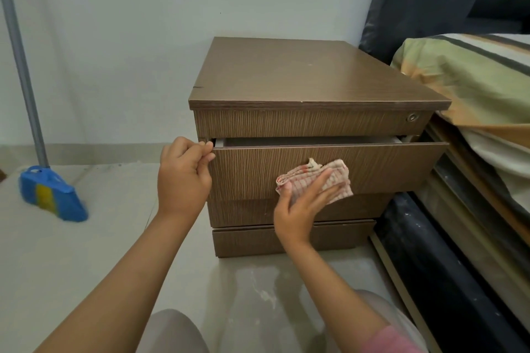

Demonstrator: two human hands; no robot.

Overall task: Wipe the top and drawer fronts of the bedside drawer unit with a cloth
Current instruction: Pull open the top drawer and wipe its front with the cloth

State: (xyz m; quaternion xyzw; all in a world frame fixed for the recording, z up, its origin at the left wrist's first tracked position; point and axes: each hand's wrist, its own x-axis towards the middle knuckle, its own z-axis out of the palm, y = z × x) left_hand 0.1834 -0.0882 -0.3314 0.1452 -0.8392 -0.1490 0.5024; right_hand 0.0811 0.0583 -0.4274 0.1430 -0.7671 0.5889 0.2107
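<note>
Brown wood-grain bedside drawer unit (301,77) on the floor against the pale wall, just beside the bed (473,89) at right. Middle drawer (387,166) pulled partly out, a dark gap showing above its front. Left hand (183,178) at that drawer's left edge, fingers (205,149) curled round the corner, gripping it. Right hand (301,206) laid flat over a crumpled red-checked cloth (318,178), fingers straight, pressing it against the drawer front near its middle. Small round lock (412,117) on the top drawer's right end. Blue and yellow broom head (51,195) on the floor, well to the left, grey pole rising; bristles possibly blue, blurred.
</note>
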